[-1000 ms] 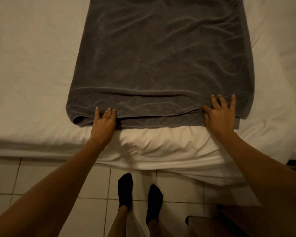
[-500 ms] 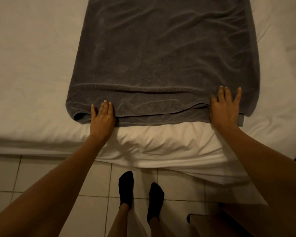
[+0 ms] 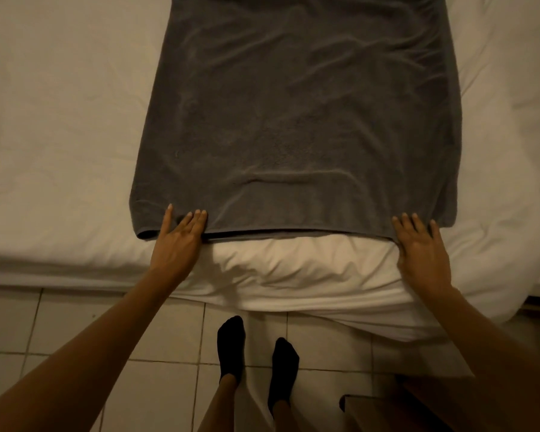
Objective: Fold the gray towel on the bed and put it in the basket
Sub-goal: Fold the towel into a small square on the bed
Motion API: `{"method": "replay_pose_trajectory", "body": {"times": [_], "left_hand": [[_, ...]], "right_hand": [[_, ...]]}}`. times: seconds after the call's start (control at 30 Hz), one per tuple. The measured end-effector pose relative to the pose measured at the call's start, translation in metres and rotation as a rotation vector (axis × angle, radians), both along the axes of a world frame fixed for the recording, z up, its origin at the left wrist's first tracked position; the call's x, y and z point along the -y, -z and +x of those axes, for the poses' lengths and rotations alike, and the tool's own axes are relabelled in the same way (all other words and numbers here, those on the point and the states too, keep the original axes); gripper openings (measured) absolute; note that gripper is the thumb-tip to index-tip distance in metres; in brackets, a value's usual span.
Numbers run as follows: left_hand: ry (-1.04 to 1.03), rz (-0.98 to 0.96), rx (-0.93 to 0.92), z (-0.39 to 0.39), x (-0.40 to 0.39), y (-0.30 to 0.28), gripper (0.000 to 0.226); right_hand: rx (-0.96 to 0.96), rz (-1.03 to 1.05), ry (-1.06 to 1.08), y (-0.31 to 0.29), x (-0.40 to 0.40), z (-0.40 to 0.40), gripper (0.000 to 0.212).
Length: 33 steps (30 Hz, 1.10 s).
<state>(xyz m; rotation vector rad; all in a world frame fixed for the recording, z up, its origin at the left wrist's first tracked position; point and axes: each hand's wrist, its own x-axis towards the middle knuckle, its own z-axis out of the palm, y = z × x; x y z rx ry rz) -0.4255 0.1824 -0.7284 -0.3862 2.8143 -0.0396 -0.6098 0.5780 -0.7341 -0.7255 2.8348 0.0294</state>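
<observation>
The gray towel (image 3: 296, 120) lies spread lengthwise on the white bed (image 3: 60, 135), its near edge doubled in two layers and its far end out of frame. My left hand (image 3: 181, 238) rests flat on the towel's near left corner, fingers straight and pointing away from me. My right hand (image 3: 421, 247) rests flat on the near right corner, fingers spread. Neither hand grips the cloth. No basket is in view.
The bed's edge runs across the frame just below my hands, with rumpled white sheet (image 3: 293, 269) hanging over it. My feet in black socks (image 3: 256, 353) stand on pale floor tiles. A brown wooden piece (image 3: 374, 413) sits at the lower right.
The raised band along the towel's near edge has flattened out. Both hands stayed at the near corners, pressing flat, and the view has shifted slightly.
</observation>
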Motion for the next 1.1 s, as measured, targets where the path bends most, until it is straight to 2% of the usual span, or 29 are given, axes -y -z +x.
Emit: {"method": "replay_pose_trajectory", "body": {"times": [0.13,0.2,0.3,0.53,0.63,0.77,0.97,1.1], "left_hand": [[0.033,0.034,0.029,0.016,0.001,0.003,0.055],[0.059,0.022,0.058,0.019,0.005,0.006,0.057],[0.083,-0.004,0.078,0.018,0.009,0.009,0.074],[-0.023,-0.048,0.029,-0.001,0.023,0.018,0.07],[0.006,-0.01,0.063,-0.007,0.025,0.022,0.068],[0.029,0.004,0.073,-0.01,0.009,0.023,0.07],[-0.133,-0.003,0.07,-0.027,-0.008,0.03,0.063],[-0.234,0.039,0.042,-0.03,-0.012,0.032,0.063]], "right_hand": [[-0.003,0.022,-0.049,0.004,-0.001,-0.002,0.047],[-0.012,0.046,-0.074,0.006,0.0,-0.006,0.056],[-0.051,0.046,-0.07,0.009,0.008,-0.016,0.066],[-0.135,0.082,0.066,0.013,0.011,-0.043,0.06],[-0.099,0.063,-0.031,0.014,0.015,-0.042,0.057],[-0.038,0.056,-0.086,0.015,0.026,-0.029,0.07],[-0.017,0.124,-0.041,0.014,0.035,-0.029,0.069],[-0.002,0.094,0.002,0.014,0.036,-0.03,0.069]]}}
